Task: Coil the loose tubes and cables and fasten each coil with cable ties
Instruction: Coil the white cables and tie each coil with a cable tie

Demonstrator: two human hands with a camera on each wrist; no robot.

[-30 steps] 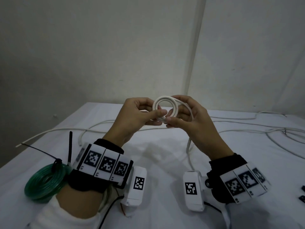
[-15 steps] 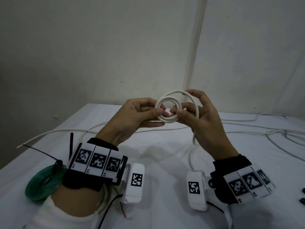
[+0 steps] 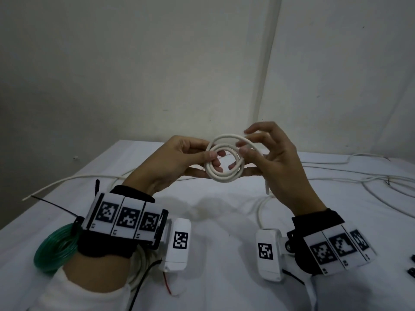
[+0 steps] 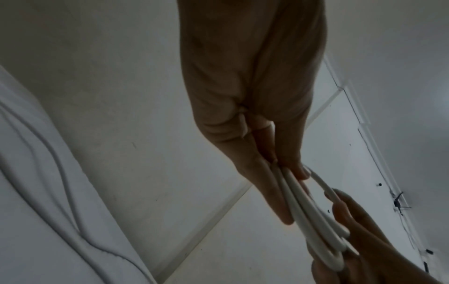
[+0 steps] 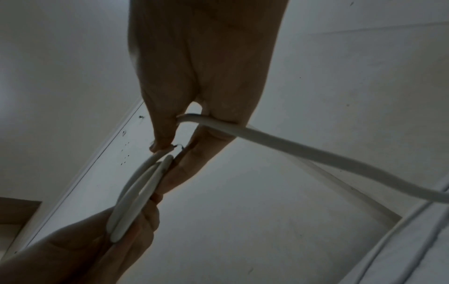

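Observation:
A white cable coil [image 3: 221, 179] of a few turns is held up in the air above the table. My left hand [image 3: 213, 161] pinches its left side between thumb and fingers. My right hand [image 3: 239, 158] pinches the right side, upper fingers spread, laying a wider loop over the top. The cable's loose tail [image 3: 260, 209] drops from my right hand to the table. In the left wrist view the left hand [image 4: 291, 173] clamps the coil [image 4: 311, 215] edge-on. In the right wrist view the right hand [image 5: 170, 151] holds the coil [image 5: 136, 198], and the tail [image 5: 316, 149] runs between its fingers.
A green tube coil [image 3: 54, 250] with a black cable tie [image 3: 51, 205] lies at the near left. Loose white cables [image 3: 381, 182] sprawl over the white table [image 3: 224, 243] at the right, and another cable [image 3: 67, 182] runs left. Small black pieces [image 3: 412, 263] sit at the right edge.
My right hand has swung another, wider loop of cable up and over the coil, and its fingers have spread. The left hand has kept its pinch on the coil.

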